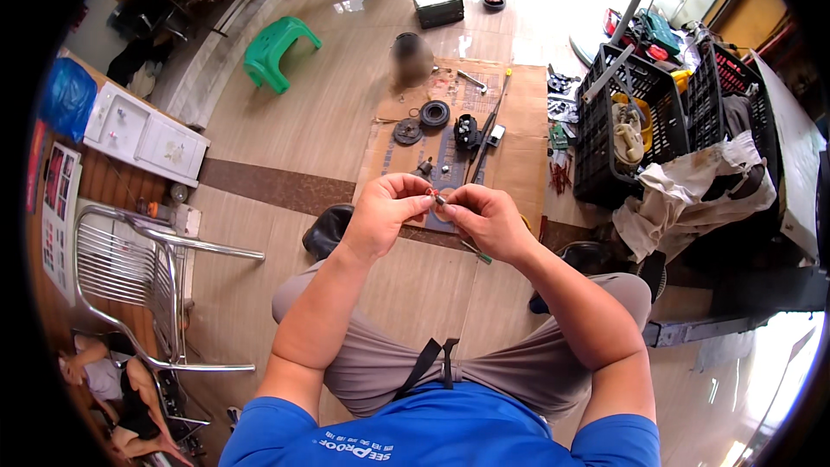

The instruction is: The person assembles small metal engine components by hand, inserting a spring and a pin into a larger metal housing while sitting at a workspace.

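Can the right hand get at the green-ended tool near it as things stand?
Probably yes: the green-ended tool lies close to the right hand, its green end uncovered. But that hand is pinching a small metal part, so it would likely need freeing first.

The left grip point(380, 214), a bare hand, and the right grip point(493, 223), also bare, meet almost tip to tip at the body's midline, each with its thumb and forefinger pinched together. The bare left forearm point(322, 311) and the bare right forearm point(581, 311) slant inward from bent, wide-set elbows. The knees are spread apart, with both hands between them and farther forward.
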Available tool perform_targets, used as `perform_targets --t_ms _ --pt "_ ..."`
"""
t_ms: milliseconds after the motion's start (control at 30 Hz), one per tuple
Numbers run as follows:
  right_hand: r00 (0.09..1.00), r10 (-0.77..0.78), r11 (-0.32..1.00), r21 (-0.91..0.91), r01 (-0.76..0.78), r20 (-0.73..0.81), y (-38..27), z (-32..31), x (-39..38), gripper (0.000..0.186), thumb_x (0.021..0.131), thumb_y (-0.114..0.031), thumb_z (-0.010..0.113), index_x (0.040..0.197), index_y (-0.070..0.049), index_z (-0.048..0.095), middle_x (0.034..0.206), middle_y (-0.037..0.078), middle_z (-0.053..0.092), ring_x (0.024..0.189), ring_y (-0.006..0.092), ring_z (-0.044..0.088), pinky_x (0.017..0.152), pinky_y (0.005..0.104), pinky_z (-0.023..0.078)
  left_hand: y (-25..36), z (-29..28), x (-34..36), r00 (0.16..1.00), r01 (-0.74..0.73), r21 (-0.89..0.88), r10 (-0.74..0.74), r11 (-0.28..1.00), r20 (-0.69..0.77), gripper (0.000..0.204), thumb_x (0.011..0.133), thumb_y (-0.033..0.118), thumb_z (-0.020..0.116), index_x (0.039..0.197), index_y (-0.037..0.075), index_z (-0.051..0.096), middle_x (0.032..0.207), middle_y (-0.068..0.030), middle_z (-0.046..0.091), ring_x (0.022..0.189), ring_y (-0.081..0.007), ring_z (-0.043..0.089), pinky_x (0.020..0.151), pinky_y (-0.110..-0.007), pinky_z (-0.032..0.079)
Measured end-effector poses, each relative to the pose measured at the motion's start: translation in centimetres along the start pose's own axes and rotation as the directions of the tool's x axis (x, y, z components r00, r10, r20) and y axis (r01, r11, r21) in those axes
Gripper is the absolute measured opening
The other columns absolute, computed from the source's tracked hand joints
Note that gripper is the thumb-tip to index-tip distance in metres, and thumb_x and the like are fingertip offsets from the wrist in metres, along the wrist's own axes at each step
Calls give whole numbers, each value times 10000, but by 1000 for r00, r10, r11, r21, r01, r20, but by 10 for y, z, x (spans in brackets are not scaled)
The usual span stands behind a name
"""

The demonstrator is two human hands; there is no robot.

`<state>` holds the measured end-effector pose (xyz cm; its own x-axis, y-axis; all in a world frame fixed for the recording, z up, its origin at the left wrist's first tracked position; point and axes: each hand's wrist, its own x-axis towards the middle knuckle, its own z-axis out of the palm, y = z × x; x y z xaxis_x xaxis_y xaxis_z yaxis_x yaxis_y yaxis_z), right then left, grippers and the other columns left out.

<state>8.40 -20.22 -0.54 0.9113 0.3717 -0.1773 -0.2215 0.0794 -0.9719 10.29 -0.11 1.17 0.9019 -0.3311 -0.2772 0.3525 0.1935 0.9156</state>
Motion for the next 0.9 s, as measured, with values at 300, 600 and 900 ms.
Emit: perform_targets --t_ms 300,600,900 --pt "988 -131 983 -139 119 -79 6 -5 4 147 890 -115 627 941 22 635 752 42 635 667 87 541 605 260 463 -2 -1 2 999 34 -140 -32 990 13 128 860 9 652 986 5 629 898 -51 670 765 -122 628 675 -254 510" --pt "984 61 990 -119 -82 -168 -24 -17 -1 365 871 -21 531 1231 31 564 949 98 665 741 131 647 654 271 519 0 9 0 999 -4 52 7 999 -53 130 854 -2 651 982 -6 628 881 -48 667 746 -103 609 664 -234 492" --pt "997 73 997 36 -75 38 -8 -1 0 173 916 -112 595 1022 25 614 802 34 638 655 81 555 588 246 479 0 18 -2 992 -97 232 114 968 -60 109 847 6 662 955 -8 652 855 -28 669 735 -66 583 649 -203 468"
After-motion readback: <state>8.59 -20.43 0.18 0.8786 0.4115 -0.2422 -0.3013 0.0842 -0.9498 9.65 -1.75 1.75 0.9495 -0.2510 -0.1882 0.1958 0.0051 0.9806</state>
